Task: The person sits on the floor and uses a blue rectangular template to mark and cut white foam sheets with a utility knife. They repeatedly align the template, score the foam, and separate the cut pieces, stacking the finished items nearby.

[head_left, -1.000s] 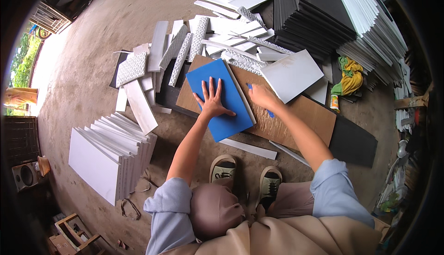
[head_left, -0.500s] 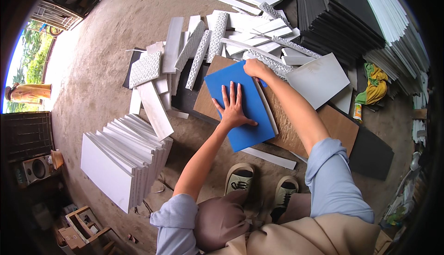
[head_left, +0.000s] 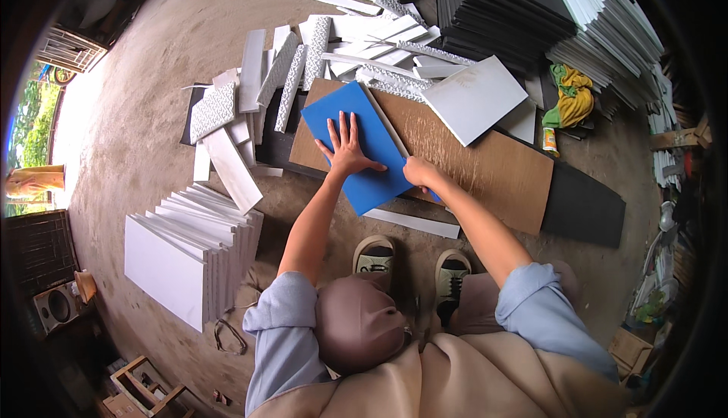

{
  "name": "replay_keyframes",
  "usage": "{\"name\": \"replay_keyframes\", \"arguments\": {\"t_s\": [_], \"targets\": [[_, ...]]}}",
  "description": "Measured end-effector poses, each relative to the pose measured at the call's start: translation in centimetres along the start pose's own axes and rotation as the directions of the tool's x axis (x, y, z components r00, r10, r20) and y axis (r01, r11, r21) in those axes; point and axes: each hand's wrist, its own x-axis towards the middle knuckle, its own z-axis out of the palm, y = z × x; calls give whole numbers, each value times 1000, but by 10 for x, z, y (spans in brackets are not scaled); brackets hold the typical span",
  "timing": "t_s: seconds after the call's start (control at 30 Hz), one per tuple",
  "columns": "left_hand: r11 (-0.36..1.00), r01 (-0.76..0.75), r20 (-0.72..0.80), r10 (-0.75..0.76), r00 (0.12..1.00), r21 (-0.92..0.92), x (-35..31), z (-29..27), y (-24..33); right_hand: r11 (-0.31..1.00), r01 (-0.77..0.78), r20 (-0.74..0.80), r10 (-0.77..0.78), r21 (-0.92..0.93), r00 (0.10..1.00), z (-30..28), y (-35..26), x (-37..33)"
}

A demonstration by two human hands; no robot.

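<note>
My left hand (head_left: 347, 149) lies flat with fingers spread on a blue rectangular board (head_left: 378, 190). Beneath its right edge shows a narrow strip of white sheet (head_left: 388, 121). At the near end of that edge my right hand (head_left: 422, 174) is closed around what looks like a blue cutter knife (head_left: 434, 195); only a bit of its blue handle shows, and any blade is hidden. Both sheets rest on a scuffed brown wooden board (head_left: 485, 168) on the floor.
Beyond the board spreads a heap of white offcuts (head_left: 364, 39). A pale panel (head_left: 478, 100) overlaps the board's far edge. White sheets (head_left: 171, 259) stand stacked at left; black sheets (head_left: 500, 16) are piled at far right. A white strip (head_left: 413, 223) lies before my shoes (head_left: 375, 255).
My right hand has come down the blue board's right edge, from its far end to its near end. My left hand stays pressed on the board. The whole view has shifted slightly.
</note>
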Motion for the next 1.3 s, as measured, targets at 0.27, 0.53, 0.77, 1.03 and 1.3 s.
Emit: {"name": "replay_keyframes", "arguments": {"t_s": [0.27,0.53,0.77,1.03,1.3], "targets": [[999,-18,37,16,999,51,-2,-1,4,990,142,-307,-134,4,942,51,50,-56],[999,-36,21,35,999,40,0,5,-3,986,160,-312,-168,-53,935,46,49,-68],[999,-30,0,30,1000,27,0,5,-5,975,42,36,-51,220,998,15,45,-65],[1000,-31,-17,31,999,-5,2,1,-3,935,354,-451,-331,-36,829,-86,-66,39],[1000,-19,29,19,999,-23,-4,-4,-3,944,288,-403,-328,-159,854,-84,-107,116]]}}
